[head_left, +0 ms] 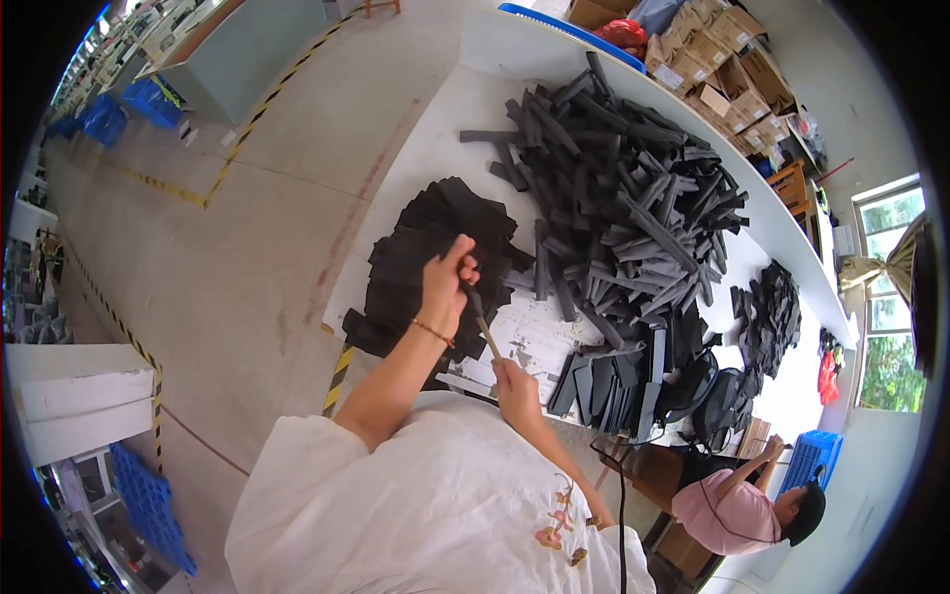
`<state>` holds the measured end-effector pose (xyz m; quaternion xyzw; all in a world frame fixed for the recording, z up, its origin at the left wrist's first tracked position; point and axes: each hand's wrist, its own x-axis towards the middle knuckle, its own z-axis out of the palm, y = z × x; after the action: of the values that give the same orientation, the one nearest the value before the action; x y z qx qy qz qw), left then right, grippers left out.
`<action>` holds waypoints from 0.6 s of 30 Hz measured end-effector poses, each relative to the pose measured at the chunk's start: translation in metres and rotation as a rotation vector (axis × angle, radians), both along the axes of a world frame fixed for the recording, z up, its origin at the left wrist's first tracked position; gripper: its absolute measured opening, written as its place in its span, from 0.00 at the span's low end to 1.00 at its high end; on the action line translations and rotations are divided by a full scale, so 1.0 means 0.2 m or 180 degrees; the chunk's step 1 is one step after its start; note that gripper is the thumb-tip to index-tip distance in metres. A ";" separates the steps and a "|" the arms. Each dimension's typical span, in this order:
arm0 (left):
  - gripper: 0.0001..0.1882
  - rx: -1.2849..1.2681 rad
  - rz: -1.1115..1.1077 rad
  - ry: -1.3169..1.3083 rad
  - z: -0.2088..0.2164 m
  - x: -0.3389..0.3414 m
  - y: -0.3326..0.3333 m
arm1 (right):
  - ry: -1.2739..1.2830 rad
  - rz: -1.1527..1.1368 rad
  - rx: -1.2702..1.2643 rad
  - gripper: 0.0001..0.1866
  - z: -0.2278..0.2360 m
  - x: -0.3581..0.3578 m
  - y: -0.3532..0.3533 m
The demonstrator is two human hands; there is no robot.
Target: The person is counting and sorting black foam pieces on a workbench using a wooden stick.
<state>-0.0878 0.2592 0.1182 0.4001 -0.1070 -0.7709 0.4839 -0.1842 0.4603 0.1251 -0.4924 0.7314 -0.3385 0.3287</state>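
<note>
Beside the heap of long black foam strips (633, 208), her left hand (447, 282) pinches a narrow black foam strip (473, 297); the right hand (515, 381) fingers wrap a wooden-handled brush (487, 337), seemingly coating it.

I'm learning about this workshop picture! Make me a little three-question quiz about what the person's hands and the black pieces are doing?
1. True or false: the left hand is raised above the white table.
2. Which hand is nearest the wooden brush handle? A) left B) right C) neither
3. Fill in: the big pile of black strips lies on the person's ____ side.

Key: 1 true; 2 B, the right hand; 3 right.
</note>
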 end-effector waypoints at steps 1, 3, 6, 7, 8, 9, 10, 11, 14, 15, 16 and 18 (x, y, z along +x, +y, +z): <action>0.12 -0.0056 0.0077 -0.0130 0.07 0.00 0.00 | -0.0133 0.0113 0.0073 0.08 0.02 -0.01 0.06; 0.12 0.0013 -0.0041 0.0023 0.03 -0.01 0.03 | -0.0114 0.0123 0.0119 0.08 0.06 -0.05 0.17; 0.12 0.0341 -0.0272 0.0247 -0.03 -0.08 0.08 | -0.0062 0.0136 0.0162 0.08 0.23 -0.09 0.26; 0.12 0.0366 -0.0237 0.0245 -0.03 -0.11 0.09 | 0.0090 0.0154 0.0324 0.07 0.28 -0.11 0.29; 0.13 0.0390 -0.0197 0.0241 -0.02 -0.12 0.08 | 0.0241 0.0177 0.0486 0.05 0.31 -0.13 0.32; 0.13 0.0279 0.0080 0.0204 -0.08 -0.09 0.01 | 0.0447 0.0196 0.0403 0.06 0.35 -0.12 0.37; 0.13 0.0161 0.0355 0.0164 -0.15 -0.03 -0.09 | 0.0454 0.0197 0.0399 0.06 0.35 -0.13 0.43; 0.13 0.0013 0.0514 0.0157 -0.14 0.03 -0.20 | 0.0281 0.0254 0.0393 0.06 0.35 -0.14 0.49; 0.13 -0.0169 0.0655 0.0169 -0.05 0.13 -0.28 | -0.0179 0.0046 0.0484 0.08 0.39 -0.18 0.51; 0.12 -0.0240 0.0654 0.0222 -0.02 0.13 -0.29 | -0.0434 -0.0202 0.0540 0.08 0.40 -0.19 0.46; 0.12 -0.0247 0.0646 0.0229 -0.04 0.13 -0.29 | -0.0443 -0.0391 0.0451 0.08 0.40 -0.20 0.40; 0.11 0.0196 0.0766 0.0627 -0.10 0.09 -0.25 | -0.0340 -0.0569 -0.0166 0.12 0.29 -0.20 0.24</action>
<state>-0.0701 0.2087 0.0984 0.3472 0.0133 -0.7458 0.5684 -0.2241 0.5093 0.1823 -0.4149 0.7448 -0.4112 0.3227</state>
